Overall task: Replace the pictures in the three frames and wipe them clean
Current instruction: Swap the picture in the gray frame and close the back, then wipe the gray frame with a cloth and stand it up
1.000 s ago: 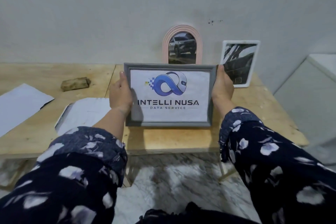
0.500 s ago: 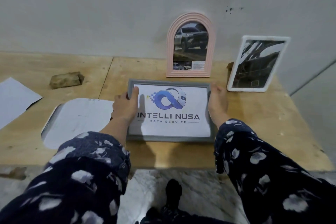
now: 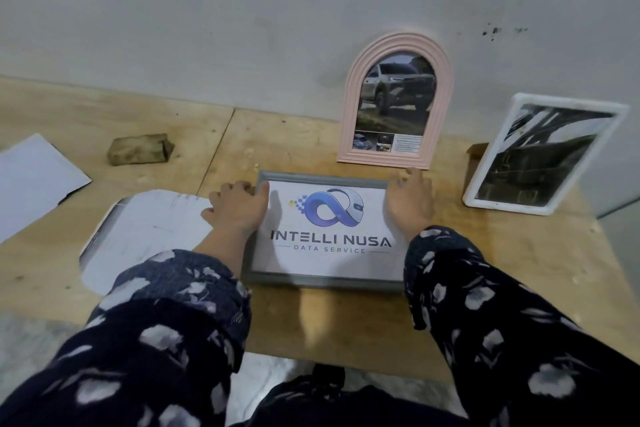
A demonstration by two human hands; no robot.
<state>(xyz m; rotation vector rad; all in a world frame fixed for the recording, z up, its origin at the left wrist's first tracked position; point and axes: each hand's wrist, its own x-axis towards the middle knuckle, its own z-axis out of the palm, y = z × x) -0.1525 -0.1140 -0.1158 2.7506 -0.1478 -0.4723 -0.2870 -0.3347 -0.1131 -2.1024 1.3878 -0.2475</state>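
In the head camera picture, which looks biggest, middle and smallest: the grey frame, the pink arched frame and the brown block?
1. Grey frame, though it also lies nearest the camera, which helps it look big.
2. Pink arched frame, standing further back against the wall.
3. Brown block, plainly the smallest.

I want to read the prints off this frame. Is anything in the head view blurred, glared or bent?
Head view: the grey frame and its logo read sharply; the fine text in the pink arched frame is too soft to read; pale reflections streak the white frame; the table edges bow from the wide lens; both hands cast soft shadows.
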